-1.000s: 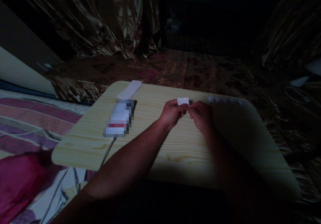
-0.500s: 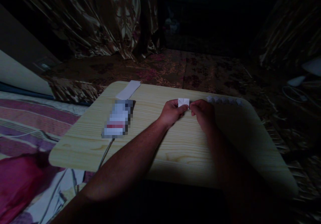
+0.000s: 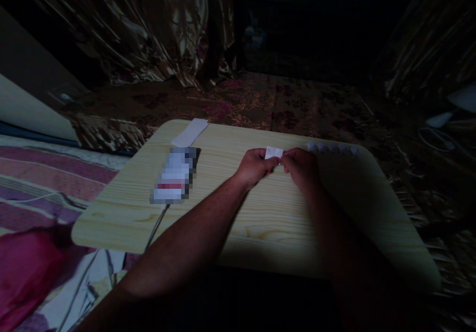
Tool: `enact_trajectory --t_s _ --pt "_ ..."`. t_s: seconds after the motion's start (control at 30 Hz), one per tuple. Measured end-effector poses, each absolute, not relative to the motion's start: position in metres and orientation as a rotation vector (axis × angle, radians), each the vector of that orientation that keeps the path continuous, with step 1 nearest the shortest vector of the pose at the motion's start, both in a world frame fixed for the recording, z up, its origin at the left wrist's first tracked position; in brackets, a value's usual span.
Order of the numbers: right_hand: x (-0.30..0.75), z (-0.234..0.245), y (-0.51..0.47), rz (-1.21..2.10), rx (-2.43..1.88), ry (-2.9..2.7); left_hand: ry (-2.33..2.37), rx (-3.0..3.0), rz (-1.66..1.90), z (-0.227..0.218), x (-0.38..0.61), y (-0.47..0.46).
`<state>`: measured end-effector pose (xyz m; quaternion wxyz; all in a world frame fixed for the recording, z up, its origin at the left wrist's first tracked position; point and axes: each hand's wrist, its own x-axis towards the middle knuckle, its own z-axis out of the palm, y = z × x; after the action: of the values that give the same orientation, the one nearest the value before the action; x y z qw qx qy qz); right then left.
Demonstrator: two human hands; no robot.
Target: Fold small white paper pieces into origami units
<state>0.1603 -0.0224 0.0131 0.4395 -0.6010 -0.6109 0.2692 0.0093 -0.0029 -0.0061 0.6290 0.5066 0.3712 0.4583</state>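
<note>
A small folded white paper [image 3: 274,152] sits pinched between both my hands over the far middle of a light wooden table [image 3: 230,218]. My left hand [image 3: 254,166] grips its left side with curled fingers. My right hand [image 3: 302,168] pinches its right edge, in deep shadow. A row of several small folded white paper pieces [image 3: 332,148] lies on the table just right of my right hand. A white paper strip [image 3: 191,132] rests at the table's far left edge.
A phone-like device [image 3: 173,175] with a cable [image 3: 158,225] lies on the table's left part. Striped bedding [image 3: 44,173] and red cloth [image 3: 26,267] are to the left. Patterned dark fabric [image 3: 241,99] and curtains lie beyond. The scene is very dim.
My hands have stayed in place; the folded paper between them has tilted and flattened slightly, and my right fingers have closed in on its right edge.
</note>
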Motion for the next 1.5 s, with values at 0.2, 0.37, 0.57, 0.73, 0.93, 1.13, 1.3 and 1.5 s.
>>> enact_trajectory --t_s 0.2,0.37,0.57,0.73,0.93,1.13,1.3,1.5 --pt "0.160 0.015 -0.023 0.691 -1.473 -1.509 0.843 1.164 1.044 -0.005 0.011 -0.005" --pt "0.159 0.012 -0.022 0.709 -1.439 -1.449 0.889 1.191 1.028 -0.002 0.013 -0.008" --pt "0.158 0.013 -0.023 0.749 -1.426 -1.453 0.912 1.271 1.060 -0.005 0.011 -0.007" --pt "0.160 0.013 -0.023 0.704 -1.467 -1.512 0.937 1.322 1.061 -0.005 0.012 -0.008" --pt "0.159 0.012 -0.024 0.669 -1.443 -1.551 0.969 1.337 1.056 0.000 0.012 -0.009" --pt "0.159 0.013 -0.024 0.691 -1.464 -1.547 0.957 1.388 1.044 -0.004 0.011 -0.008" --pt "0.160 0.011 -0.022 0.642 -1.469 -1.570 0.944 1.430 1.059 -0.008 0.011 -0.006" --pt "0.160 0.013 -0.023 0.679 -1.510 -1.544 0.931 1.466 1.048 -0.010 0.010 -0.005"
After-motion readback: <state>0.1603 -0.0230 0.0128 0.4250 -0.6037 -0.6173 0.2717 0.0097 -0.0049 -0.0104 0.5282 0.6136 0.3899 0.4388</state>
